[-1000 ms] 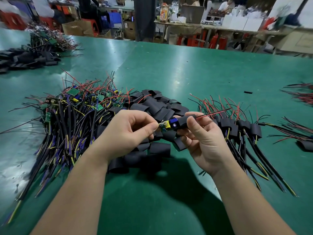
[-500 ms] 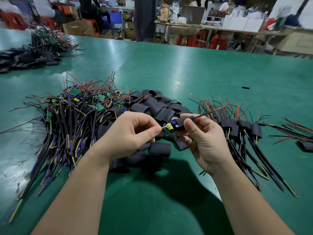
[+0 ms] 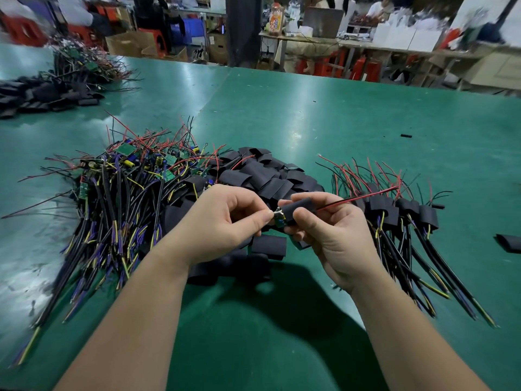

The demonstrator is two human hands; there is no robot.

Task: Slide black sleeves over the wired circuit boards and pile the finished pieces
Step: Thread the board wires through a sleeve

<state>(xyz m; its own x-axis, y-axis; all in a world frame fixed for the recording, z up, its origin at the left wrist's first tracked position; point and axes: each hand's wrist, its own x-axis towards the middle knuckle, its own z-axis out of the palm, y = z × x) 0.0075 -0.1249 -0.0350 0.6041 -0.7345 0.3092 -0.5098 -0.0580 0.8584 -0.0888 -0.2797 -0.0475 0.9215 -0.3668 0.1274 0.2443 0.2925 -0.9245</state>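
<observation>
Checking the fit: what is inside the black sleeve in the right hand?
A circuit board: only its green end shows, pinched by the left hand. Red and black wires leave the far end. The sleeve covers the rest.

Bare table (image 3: 352, 117) beyond sleeve heap (image 3: 267, 176)

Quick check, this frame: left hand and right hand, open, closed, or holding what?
Left hand: closed, pinches the exposed end of the circuit board.
Right hand: closed, grips the black sleeve over that board.
</observation>
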